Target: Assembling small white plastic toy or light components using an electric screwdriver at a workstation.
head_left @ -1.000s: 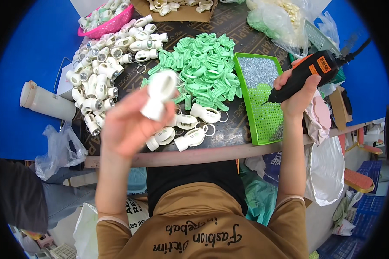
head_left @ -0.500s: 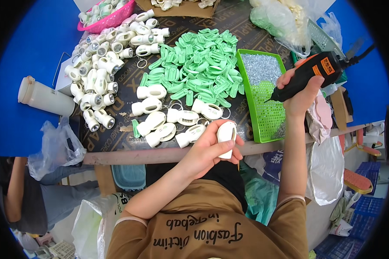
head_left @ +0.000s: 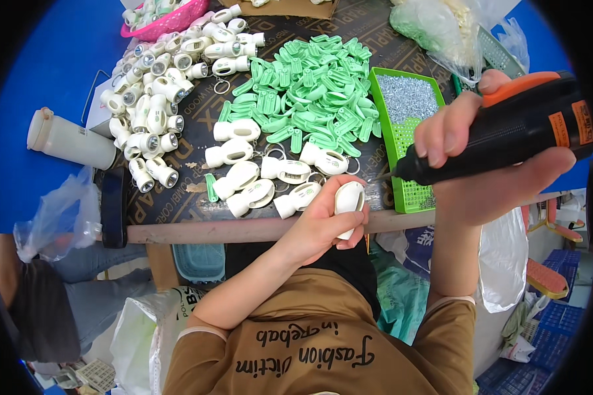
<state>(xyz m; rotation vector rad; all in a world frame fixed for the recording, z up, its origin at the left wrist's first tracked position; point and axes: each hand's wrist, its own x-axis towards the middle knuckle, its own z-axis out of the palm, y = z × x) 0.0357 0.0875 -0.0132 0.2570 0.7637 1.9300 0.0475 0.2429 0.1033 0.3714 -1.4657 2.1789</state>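
Left hand (head_left: 323, 227): fingers are clamping on a white torch (head_left: 350, 197) just over the desk's (head_left: 197, 168) near edge. Thumb is lying across its lower part, other fingers are curling underneath; that grip is probably bracing the body while leaving the upper oval face exposed. Can't tell whether it's holding a green insert.

Right hand (head_left: 481, 194): fingers and thumb are closing around an electric screwdriver (head_left: 507, 131), black with orange trim. Bit (head_left: 382, 176) is pointing left and hovering near the left fingers, apart from the torch. Wrapping the thick body is likely giving steady aim one-handed. Can't tell if a screw is sitting on the bit.

Green tray (head_left: 412, 197) is lying behind the screwdriver nose, silver screws (head_left: 412, 99) filling its far end; presumably it's sitting there for short right-hand reach. Ahead-left of the left fingers, white torches (head_left: 244, 178) are lying in a loose cluster, likely for easy left-hand access. Green inserts (head_left: 310, 92) are piling beyond those; more torches with lenses showing (head_left: 155, 105) are heaping farther left, apparently grouping by kind.
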